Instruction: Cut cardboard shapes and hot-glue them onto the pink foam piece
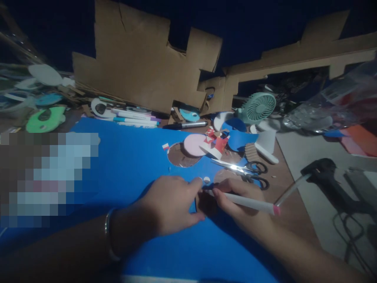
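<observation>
blue sheet [126,153], white pink-ended marker [250,202]

1. Sheet [120,157]: plain blue.
2. Marker in use [247,201]: white barrel, pink end.
3. Bracelet [107,236]: silver.
4. Scissors [235,168]: shiny silver blades, black handles.
5. Oval cutout [194,145]: pale pink.
6. Paper scraps [220,146]: red and white.
7. Thick marker [191,125]: black and silvery grey.
8. Slim pens [135,121]: whitish, with light-blue and purple parts.
9. Handheld fan [260,107]: mint green.
10. Cutout at far left [53,120]: bright green, with a black patch and a white one.
11. Cardboard [132,59]: brown, unpatterned.
</observation>
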`<state>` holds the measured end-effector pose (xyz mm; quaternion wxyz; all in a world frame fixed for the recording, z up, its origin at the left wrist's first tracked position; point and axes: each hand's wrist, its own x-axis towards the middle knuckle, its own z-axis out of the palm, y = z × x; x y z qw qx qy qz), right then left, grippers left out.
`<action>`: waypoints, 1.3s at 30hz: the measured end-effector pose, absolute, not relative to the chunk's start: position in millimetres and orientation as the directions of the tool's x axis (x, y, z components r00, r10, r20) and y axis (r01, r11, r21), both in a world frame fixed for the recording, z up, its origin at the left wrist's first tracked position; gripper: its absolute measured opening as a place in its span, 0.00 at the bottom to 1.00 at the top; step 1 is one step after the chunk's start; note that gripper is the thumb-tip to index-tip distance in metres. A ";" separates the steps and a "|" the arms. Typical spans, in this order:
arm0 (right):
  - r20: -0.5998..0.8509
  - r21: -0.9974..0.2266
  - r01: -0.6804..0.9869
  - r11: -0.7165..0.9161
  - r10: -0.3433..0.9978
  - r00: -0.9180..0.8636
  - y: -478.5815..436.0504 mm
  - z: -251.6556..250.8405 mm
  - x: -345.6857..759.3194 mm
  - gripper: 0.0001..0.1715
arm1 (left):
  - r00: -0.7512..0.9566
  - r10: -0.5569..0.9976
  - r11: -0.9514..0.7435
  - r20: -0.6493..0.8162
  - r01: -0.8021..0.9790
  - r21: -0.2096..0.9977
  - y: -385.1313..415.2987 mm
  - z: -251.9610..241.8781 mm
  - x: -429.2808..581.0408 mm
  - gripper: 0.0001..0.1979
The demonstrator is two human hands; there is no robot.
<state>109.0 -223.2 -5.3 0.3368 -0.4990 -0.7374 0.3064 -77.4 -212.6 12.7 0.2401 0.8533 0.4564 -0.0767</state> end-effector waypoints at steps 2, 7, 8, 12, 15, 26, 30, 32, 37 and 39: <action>0.195 -0.786 0.526 0.326 0.937 -0.289 -222.9 -6.5 108.6 0.11 | 0.578 0.738 -0.472 -0.348 0.811 0.344 -212.9 12.3 -77.7 0.20; 0.183 -0.786 0.531 0.317 0.939 -0.291 -223.1 -7.8 108.5 0.12 | 0.574 0.743 -0.472 -0.343 0.813 0.340 -212.9 11.7 -77.9 0.20; 0.181 -0.787 0.529 0.317 0.939 -0.293 -223.3 -7.4 108.7 0.13 | 0.576 0.741 -0.473 -0.345 0.813 0.340 -212.4 12.3 -77.9 0.20; 0.158 -0.781 0.546 0.303 0.942 -0.297 -224.5 -6.0 109.9 0.14 | 0.585 0.713 -0.475 -0.386 0.808 0.349 -209.5 17.3 -77.3 0.19; 0.157 -0.767 0.567 0.300 0.945 -0.287 -226.0 -7.3 111.3 0.15 | 0.583 0.706 -0.469 -0.402 0.810 0.352 -208.8 19.2 -76.8 0.18; 0.165 -0.741 0.589 0.321 0.938 -0.304 -228.7 -5.7 113.6 0.17 | 0.573 0.701 -0.454 -0.424 0.818 0.354 -207.2 21.3 -75.7 0.19; 0.155 -0.730 0.609 0.311 0.943 -0.296 -229.5 -5.1 112.8 0.17 | 0.569 0.688 -0.454 -0.450 0.821 0.346 -205.9 25.5 -74.2 0.18; 0.139 -0.725 0.620 0.298 0.946 -0.292 -230.4 -5.4 113.1 0.17 | 0.567 0.685 -0.452 -0.458 0.823 0.344 -205.2 26.7 -73.9 0.18; 0.153 -0.725 0.607 0.324 0.936 -0.316 -232.9 -6.6 114.8 0.17 | 0.565 0.682 -0.445 -0.464 0.825 0.349 -205.2 27.0 -74.6 0.19; 0.161 -0.734 0.592 0.333 0.932 -0.325 -233.5 -6.7 115.3 0.17 | 0.560 0.684 -0.441 -0.467 0.828 0.348 -205.7 26.3 -74.8 0.19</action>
